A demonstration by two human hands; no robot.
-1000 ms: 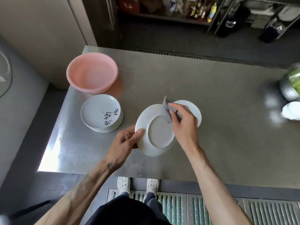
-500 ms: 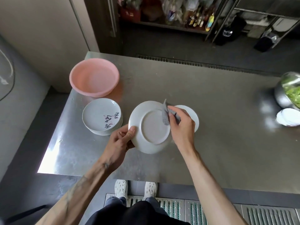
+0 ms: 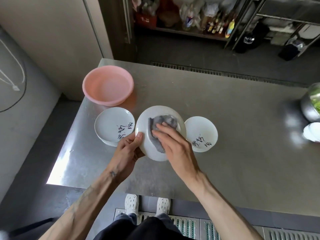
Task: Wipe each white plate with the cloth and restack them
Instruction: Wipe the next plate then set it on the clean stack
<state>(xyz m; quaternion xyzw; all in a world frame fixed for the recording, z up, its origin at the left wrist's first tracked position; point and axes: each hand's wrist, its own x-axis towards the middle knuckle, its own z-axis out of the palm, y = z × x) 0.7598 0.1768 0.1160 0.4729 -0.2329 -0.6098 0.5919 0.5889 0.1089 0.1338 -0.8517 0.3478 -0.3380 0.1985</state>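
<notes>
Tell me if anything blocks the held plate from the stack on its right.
Nothing visible does. The right stack lies bare-topped beside the held plate, with nothing between them; the right hand presses a gray cloth onto that plate.

Table: a grey steel table [image 3: 242, 135] with a dull shine; its near left corner reflects bright light.
Far left corner: a pink basin [image 3: 107, 85] stands upright near the left edge, and a pink reflection shows on the steel beside it.
Plates, left: the left stack [image 3: 112, 126] of white plates sits just in front of the basin. The top plate is face up, with dark brush writing near its right rim.
Plates, right: the right stack [image 3: 202, 134] of white plates stands apart from the left stack. Its top plate is also face up, with dark writing near its near rim.
Right edge: a shiny metal bowl [image 3: 310, 108] with something green inside, cut by the frame.
In front of the bowl: a white round object [image 3: 312, 134], too cut off to tell what it is.
</notes>
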